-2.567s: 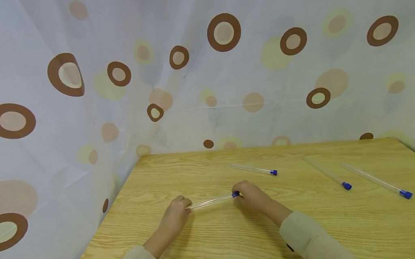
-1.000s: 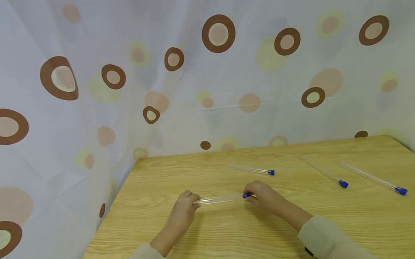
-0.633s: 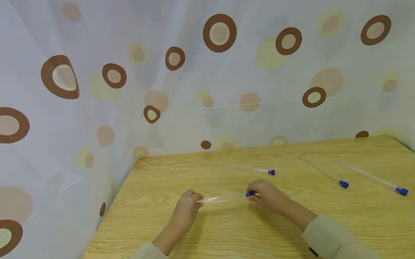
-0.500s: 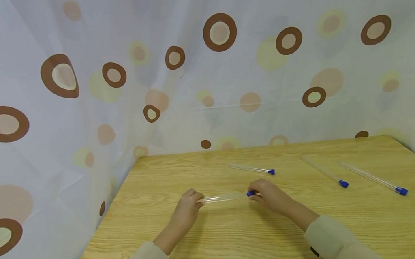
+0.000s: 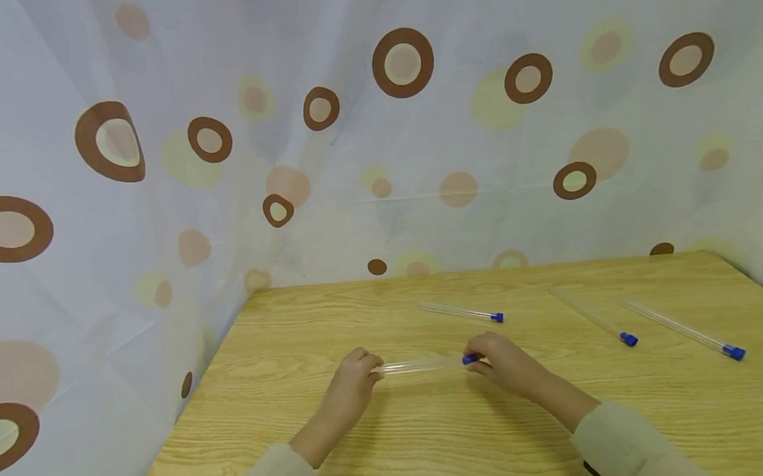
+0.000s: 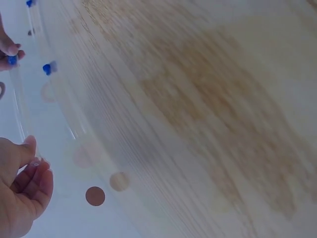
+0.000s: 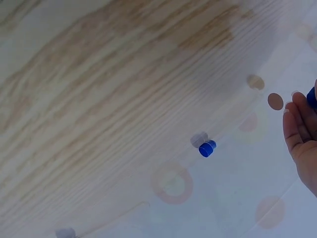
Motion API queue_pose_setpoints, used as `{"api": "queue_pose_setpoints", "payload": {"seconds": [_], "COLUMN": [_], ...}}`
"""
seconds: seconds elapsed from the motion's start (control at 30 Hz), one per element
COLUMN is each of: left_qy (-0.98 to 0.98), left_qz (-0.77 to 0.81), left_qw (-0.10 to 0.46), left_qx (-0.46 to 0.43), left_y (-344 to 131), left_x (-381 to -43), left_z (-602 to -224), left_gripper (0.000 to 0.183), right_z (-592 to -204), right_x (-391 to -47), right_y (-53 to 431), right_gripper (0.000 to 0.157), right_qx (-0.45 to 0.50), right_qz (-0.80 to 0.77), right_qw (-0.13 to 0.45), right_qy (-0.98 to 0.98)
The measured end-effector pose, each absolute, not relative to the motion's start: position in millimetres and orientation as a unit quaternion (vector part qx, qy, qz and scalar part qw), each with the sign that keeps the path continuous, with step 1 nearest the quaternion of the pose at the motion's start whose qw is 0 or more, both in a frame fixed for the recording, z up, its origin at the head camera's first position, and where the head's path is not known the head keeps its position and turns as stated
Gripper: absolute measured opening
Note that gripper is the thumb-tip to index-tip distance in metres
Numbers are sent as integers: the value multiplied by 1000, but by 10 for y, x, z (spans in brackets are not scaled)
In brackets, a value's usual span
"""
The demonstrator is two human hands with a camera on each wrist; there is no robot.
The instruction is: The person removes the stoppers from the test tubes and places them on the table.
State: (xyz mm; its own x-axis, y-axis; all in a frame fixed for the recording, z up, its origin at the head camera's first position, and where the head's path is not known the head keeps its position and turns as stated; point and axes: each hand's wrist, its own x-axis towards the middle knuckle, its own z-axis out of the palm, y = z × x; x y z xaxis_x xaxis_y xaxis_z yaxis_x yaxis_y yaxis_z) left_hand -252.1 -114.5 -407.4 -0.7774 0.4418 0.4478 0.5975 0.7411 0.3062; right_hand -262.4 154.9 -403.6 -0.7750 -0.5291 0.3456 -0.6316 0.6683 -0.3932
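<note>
A clear test tube [image 5: 418, 366] with a blue cap [image 5: 469, 359] is held level above the wooden table between both hands. My left hand [image 5: 353, 384] pinches the tube's bare end between thumb and fingers, as the left wrist view shows too, where the hand [image 6: 22, 186] is at the lower left. At the other end my right hand [image 5: 507, 366] pinches the blue cap. In the right wrist view only part of the right hand [image 7: 303, 134] shows at the right edge, with the cap [image 7: 311, 97] mostly cut off.
Further back on the table [image 5: 333, 309] lies one capped tube [image 5: 461, 312]. To the right lie two more, a middle tube [image 5: 592, 315] and a far-right tube [image 5: 681, 326], blue caps toward the person. A patterned curtain [image 5: 354, 233] hangs behind and along the left.
Both hands have shifted to the right with the tube, which has turned from a slight slant to nearly level. Both grips stay the same. The three tubes on the table have not moved.
</note>
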Motion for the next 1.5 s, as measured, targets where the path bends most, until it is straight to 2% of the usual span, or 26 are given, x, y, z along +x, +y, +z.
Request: {"api": "queue_pose_setpoints", "payload": {"seconds": [0.3, 0.67, 1.03, 1.5], "left_qy": [-912, -910, -907, -902], "left_qz": [-219, -228, -230, -221], "left_qw": [181, 168, 163, 185], "left_qx": [-296, -303, -314, -322], "left_y": [-1078, -1018, -980, -916], "left_x": [-2535, -2502, -2496, -2534], "left_z": [-4080, -4053, -4049, -4071], "left_gripper": [15, 15, 15, 15], "right_z": [-4067, -4039, -4048, -4029], "right_x": [-2573, -2523, -2513, -2491], "right_y": [1631, 1697, 1760, 1821], "right_gripper": [6, 6, 7, 8], "right_qx": [315, 306, 317, 295], "right_qz": [242, 249, 243, 247], "right_qw": [119, 107, 130, 119], "right_qy": [-910, -913, -908, -916]}}
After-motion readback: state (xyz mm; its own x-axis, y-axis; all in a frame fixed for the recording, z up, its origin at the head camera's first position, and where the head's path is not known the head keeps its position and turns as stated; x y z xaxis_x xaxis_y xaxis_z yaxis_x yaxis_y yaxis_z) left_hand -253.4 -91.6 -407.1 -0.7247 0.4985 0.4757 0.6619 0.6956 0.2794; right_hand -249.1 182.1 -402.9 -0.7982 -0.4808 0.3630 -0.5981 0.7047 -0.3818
